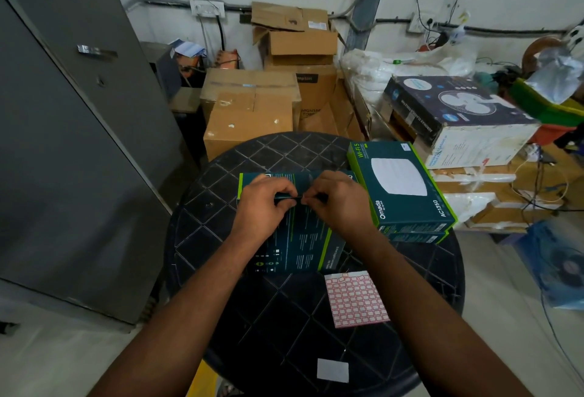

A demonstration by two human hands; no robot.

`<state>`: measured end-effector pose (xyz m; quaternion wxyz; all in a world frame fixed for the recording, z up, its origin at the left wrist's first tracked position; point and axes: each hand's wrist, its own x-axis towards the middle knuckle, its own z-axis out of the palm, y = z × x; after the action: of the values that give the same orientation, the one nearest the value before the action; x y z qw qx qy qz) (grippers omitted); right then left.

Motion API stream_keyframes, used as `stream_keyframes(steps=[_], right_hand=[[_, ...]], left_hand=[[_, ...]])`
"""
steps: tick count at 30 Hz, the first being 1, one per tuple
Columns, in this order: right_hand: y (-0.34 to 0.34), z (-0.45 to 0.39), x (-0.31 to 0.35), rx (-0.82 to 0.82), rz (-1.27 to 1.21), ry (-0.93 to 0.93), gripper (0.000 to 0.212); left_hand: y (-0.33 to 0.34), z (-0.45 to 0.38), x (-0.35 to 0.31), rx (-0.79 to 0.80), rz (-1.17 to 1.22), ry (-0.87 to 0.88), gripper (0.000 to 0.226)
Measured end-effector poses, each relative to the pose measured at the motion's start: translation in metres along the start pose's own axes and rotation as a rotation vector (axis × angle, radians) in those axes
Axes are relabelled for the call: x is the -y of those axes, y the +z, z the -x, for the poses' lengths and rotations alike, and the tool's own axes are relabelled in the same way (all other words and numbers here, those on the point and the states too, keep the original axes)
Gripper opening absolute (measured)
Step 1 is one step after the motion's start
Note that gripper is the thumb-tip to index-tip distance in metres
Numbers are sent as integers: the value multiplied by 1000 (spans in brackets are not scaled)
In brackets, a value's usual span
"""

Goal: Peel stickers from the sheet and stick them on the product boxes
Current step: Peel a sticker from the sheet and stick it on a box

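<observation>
On the black round tabletop (240,302), a teal product box (300,238) lying flat at centre, both hands meeting over its far edge. Left hand (262,204) and right hand (339,200) with fingers curled, pinching something small between them, too tiny to tell. Just right, two more teal boxes (407,188) stacked. Nearer, pink-gridded sticker sheet (355,298); white slip (332,370) at the near rim. Beyond: cardboard cartons (249,112), grey cabinet (63,144), fan box (455,109).
</observation>
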<state>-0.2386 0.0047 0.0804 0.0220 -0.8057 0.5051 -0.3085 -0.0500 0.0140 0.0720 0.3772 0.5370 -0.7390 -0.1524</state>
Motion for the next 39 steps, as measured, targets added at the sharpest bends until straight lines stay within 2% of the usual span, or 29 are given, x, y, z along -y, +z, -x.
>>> stream_keyframes(steps=[5, 9, 12, 15, 19, 23, 26, 31, 35, 39], right_hand=[[-3, 0, -3, 96, 68, 12, 35], [-3, -5, -13, 95, -83, 2, 17], [2, 2, -7, 8, -3, 0, 5], [3, 1, -1, -3, 50, -34, 4], [-3, -4, -12, 16, -90, 14, 10], [-1, -1, -10, 25, -126, -27, 13], [-8, -5, -24, 78, -134, 16, 20], [0, 10, -24, -29, -24, 7, 12], [-17, 16, -38, -114, 97, 55, 12], [-17, 18, -45, -109, 17, 70, 6]], left_hand=[[0, -2, 0, -4, 9, -7, 17], [1, 0, 3, -15, 35, -3, 18], [2, 1, 3, -26, 37, 18, 20], [1, -2, 4, -29, 32, 17, 22], [-2, 0, 1, -26, 55, -18, 23], [-2, 0, -2, -33, 55, -36, 25], [-4, 0, -2, -20, 64, -60, 25], [1, -1, 5, -40, 69, -37, 26], [0, 0, 18, -23, 18, 85, 31], [-10, 8, 40, -112, -20, -43, 37]])
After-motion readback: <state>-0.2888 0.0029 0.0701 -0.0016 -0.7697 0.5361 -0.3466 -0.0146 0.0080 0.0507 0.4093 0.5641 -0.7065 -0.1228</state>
